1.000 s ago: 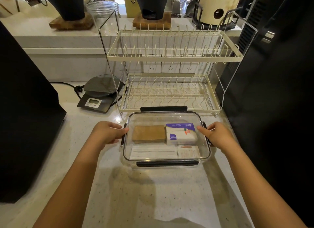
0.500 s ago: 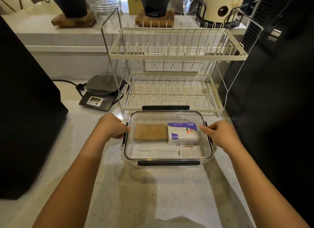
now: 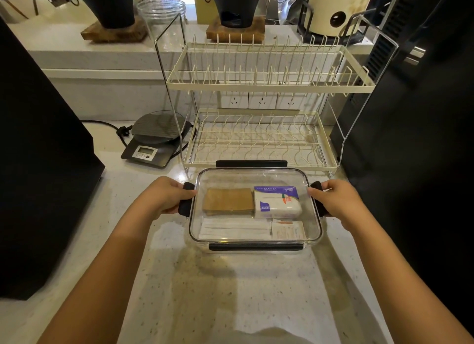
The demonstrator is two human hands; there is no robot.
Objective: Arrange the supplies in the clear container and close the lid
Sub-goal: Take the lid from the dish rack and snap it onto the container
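A clear container (image 3: 255,207) sits on a pale, speckled stone counter (image 3: 205,287). It is a see-through plastic box with round corners. A clear lid (image 3: 254,175) lies flat on top of it. Black clips run along its edges: a long one on the near side (image 3: 255,246), a long one on the far side (image 3: 251,163), and a short one at each end.

Inside the box you can see the supplies. A flat brown stack of paper (image 3: 228,199) lies in the far left part. Just right of it, touching, is a soft white pack of tissues (image 3: 277,201) with purple print. In the near part lie long white paper sticks (image 3: 234,229), side by side. To the right of them is a small white packet (image 3: 288,229) with red marks.

The left hand (image 3: 165,197) is at the left end of the box. Its fingers curl around the short black clip (image 3: 185,201) there. The right hand (image 3: 333,198) is at the right end of the box, and its fingers curl around the short black clip (image 3: 320,198) on that side.

Just behind the box stands a cream wire dish rack (image 3: 259,107) with two shelves and shiny metal legs. Behind the box and to the left is a dark scale (image 3: 156,138) with a round ribbed plate and a little grey screen. Far left of the box is a big black block (image 3: 38,164) with flat smooth sides.
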